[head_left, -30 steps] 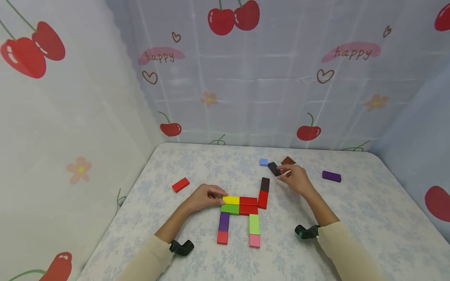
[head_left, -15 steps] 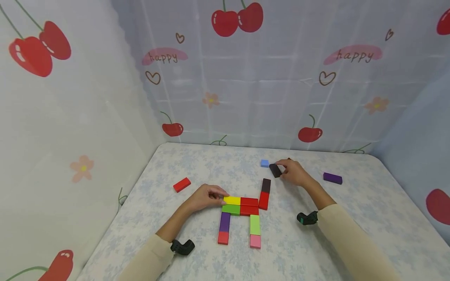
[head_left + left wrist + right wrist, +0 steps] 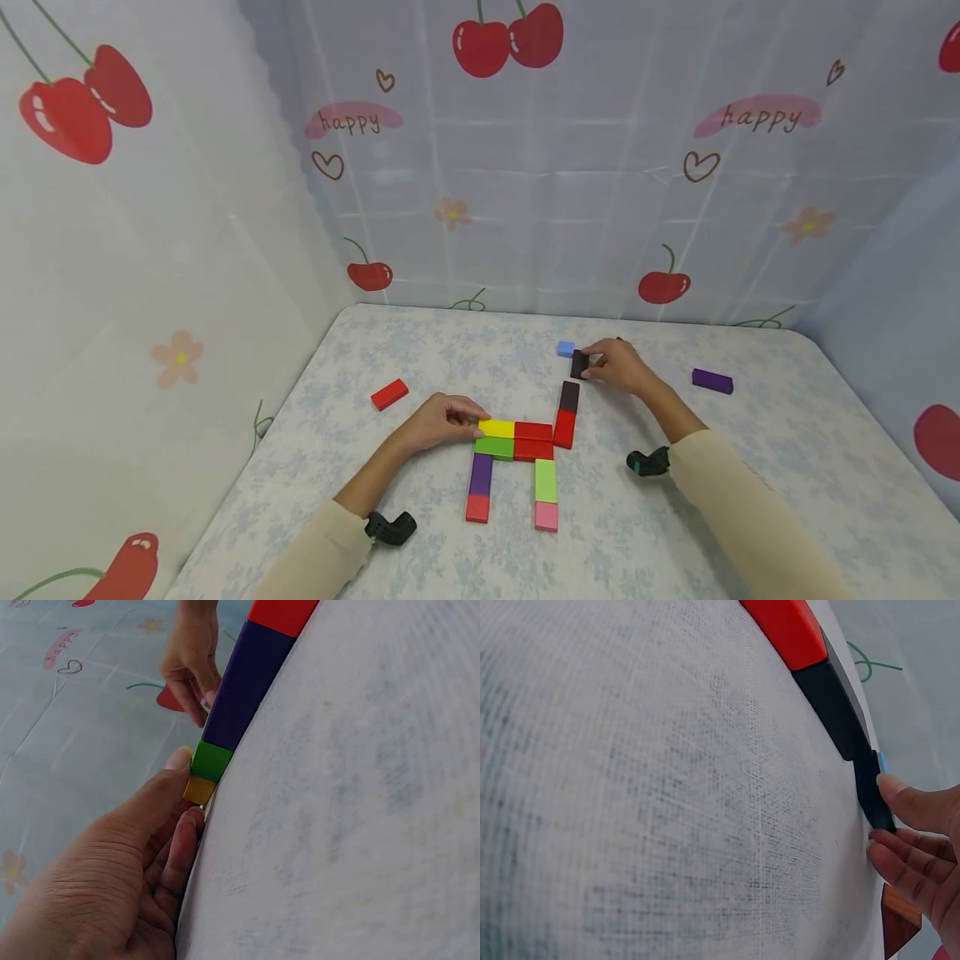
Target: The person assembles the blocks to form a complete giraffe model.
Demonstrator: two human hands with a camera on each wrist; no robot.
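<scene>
My right hand [image 3: 617, 367] pinches a black block [image 3: 579, 364] by its right side, thumb and fingertips at its two ends in the right wrist view. Just below it lies a dark brown block [image 3: 570, 396], set end to end with a red block [image 3: 565, 429]. My left hand [image 3: 442, 421] holds the left end of the yellow block [image 3: 497, 428] between thumb and finger. Under the yellow block sits a green block [image 3: 493, 449], with two red blocks on their right. Two legs of blocks extend down: a purple block [image 3: 481, 475] above a red one, and a lime block [image 3: 545, 481] above a pink one.
A small blue block [image 3: 566, 349] lies beside the black one. A brown block [image 3: 900, 915] is mostly hidden behind my right hand in the head view. Farther off are a loose red block [image 3: 389, 394] on the left and a purple block [image 3: 712, 381] on the right.
My right hand has closed its fingers on the black block, turned it more upright and shifted it slightly left. The left hand stays at the yellow block.
</scene>
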